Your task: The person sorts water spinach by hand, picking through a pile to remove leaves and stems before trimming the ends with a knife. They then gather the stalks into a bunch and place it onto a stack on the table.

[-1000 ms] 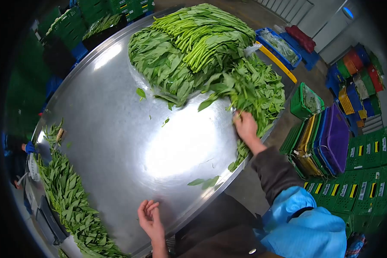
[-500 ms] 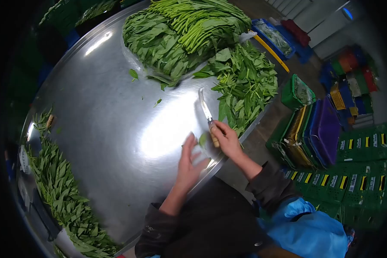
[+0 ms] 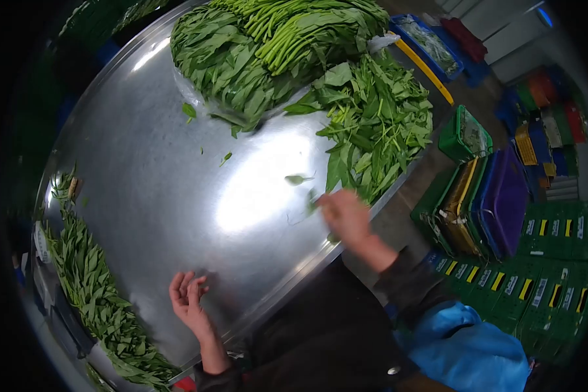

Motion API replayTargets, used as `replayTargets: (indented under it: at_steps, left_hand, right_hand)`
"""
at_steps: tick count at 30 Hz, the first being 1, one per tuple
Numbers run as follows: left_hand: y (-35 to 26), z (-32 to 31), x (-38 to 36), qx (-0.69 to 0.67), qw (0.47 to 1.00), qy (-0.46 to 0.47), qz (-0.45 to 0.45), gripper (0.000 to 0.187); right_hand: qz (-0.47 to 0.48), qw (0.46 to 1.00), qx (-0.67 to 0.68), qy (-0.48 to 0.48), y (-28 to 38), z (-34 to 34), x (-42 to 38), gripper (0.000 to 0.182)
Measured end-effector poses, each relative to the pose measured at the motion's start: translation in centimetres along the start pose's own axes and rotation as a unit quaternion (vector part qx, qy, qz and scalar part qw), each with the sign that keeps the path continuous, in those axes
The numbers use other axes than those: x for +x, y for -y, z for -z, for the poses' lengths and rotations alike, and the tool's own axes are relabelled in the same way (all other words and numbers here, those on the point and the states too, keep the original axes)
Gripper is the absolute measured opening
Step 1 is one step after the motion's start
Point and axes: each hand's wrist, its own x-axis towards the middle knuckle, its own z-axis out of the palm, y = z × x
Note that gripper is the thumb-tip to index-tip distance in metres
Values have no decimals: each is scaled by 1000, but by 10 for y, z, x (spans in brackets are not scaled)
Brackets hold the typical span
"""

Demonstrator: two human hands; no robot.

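Near the table's front edge, my right hand [image 3: 347,219] is blurred, its fingers drawn together. A smeared green leaf [image 3: 311,201] is at its fingertips; I cannot make out what lies inside the grip. Another loose leaf [image 3: 298,179] is just beyond. My left hand [image 3: 191,302] hovers over the metal table [image 3: 144,144] at the lower middle, fingers loosely bent and apart, holding nothing. Past my right hand is a loose pile of leafy green stems [image 3: 379,124]. Behind it, a large stack of leafy bunches [image 3: 274,52] rests on clear plastic. No knife can be made out.
Along the left edge runs a row of leafy stems [image 3: 98,294], with a wooden handle [image 3: 73,188] at its far end. Stacked tubs [image 3: 470,202] and green crates [image 3: 549,281] stand on the floor to the right. A blue crate [image 3: 431,49] is at the back right.
My left hand has moved left and toward me, away from my right hand. The curved knife that was in my right hand no longer shows. Loose leaves near my right hand have shifted.
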Motion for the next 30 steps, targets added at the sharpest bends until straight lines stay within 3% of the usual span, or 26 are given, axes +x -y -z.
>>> replayTargets:
  at_steps: [2,4,6,8,9,11,12,14,15,16,17,18,20,22,24,25,26,28,29,30]
  left_hand:
    - [8,-8,-4,-7,999,-26,25,34]
    - [5,-38,-12,-13,999,-43,31,33]
    - [-2,-91,-15,-12,998,-51,30,32]
    - [-1,-128,-21,48,997,32,42,26]
    - [5,-133,-24,57,997,24,43,26]
    - [22,-140,-29,337,926,136,102,22]
    - [31,-152,-32,387,904,157,94,23]
    - [40,-190,-24,407,876,206,156,29]
    - [40,-214,-27,211,951,202,105,41]
    - [2,-249,-31,75,973,215,44,55]
    - [-30,-270,-31,31,973,228,-31,48]
    - [-36,-266,-32,32,973,226,-34,48]
    - [-41,-246,-34,69,944,245,-211,34]
    - [-13,-208,-40,143,980,103,-90,20]
    - [-2,-186,-40,211,973,83,41,20]
    - [0,-187,-41,207,973,91,37,20]
    - [2,-190,-44,225,962,158,4,20]
    - [-3,-212,-49,229,937,262,-37,16]
    - [-8,-221,-49,274,903,328,-26,15]
    - [-11,-227,-50,318,864,391,-14,15]
  right_hand:
    - [-54,996,-28,-67,-45,48,34,13]
    - [2,998,-7,-55,-53,73,50,15]
    - [128,978,168,-7,-29,42,35,18]
    - [178,971,135,92,-11,30,30,20]
    - [178,968,145,97,-16,32,35,20]
    - [177,969,155,75,-35,36,55,20]
    - [178,968,160,79,-45,43,66,20]
    - [102,975,182,82,-58,63,83,22]
    - [101,974,183,86,-58,71,87,22]
    - [50,964,248,85,-57,81,92,23]
    - [-1,946,313,84,-56,87,91,24]
    - [2,945,315,84,-57,89,90,24]
    - [-34,939,325,107,-61,94,84,25]
    - [-20,937,326,125,-57,100,71,23]
    - [87,966,195,148,-56,108,63,22]
    - [93,973,177,118,-57,114,61,21]
    - [88,975,172,113,-62,116,57,21]
    - [-79,967,238,35,-76,122,56,22]
    - [-185,938,274,109,-80,136,57,23]
    - [-182,941,267,103,-85,146,52,23]
